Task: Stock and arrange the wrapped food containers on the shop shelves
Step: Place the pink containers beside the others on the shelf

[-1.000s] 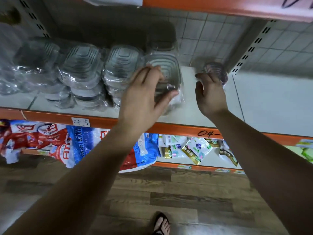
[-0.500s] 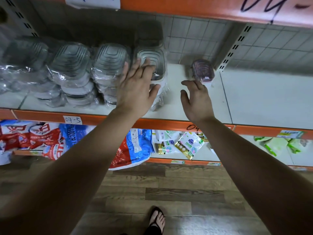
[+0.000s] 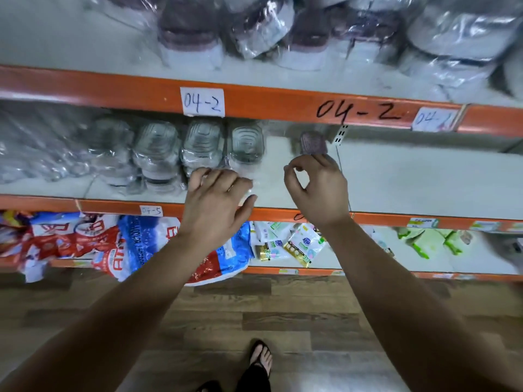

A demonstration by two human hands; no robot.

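Note:
A row of clear wrapped food containers [image 3: 201,145] stands stacked on the middle shelf [image 3: 410,179], running from its centre off to the left. The rightmost clear stack [image 3: 245,144] ends the row. My left hand [image 3: 218,199] hovers at the shelf's front edge, fingers curled down onto the loose wrap in front of that stack and holding nothing. A single small purple-lidded container [image 3: 312,142] sits alone at the back. My right hand [image 3: 317,188] is just in front of it, thumb and forefinger pinched together with nothing in them.
The upper shelf holds wrapped purple-lidded tubs [image 3: 308,38] and larger wrapped bowls [image 3: 458,38]. Orange rails carry labels such as 04-2 [image 3: 202,101]. The bottom shelf has red and blue bags [image 3: 135,244] and small packets [image 3: 302,246]. My sandalled foot [image 3: 261,357] stands on the wood floor.
Both hands have pulled back from the containers toward the shelf's front edge. The left hand has come off the clear stack. My view has tilted up, showing the upper shelf.

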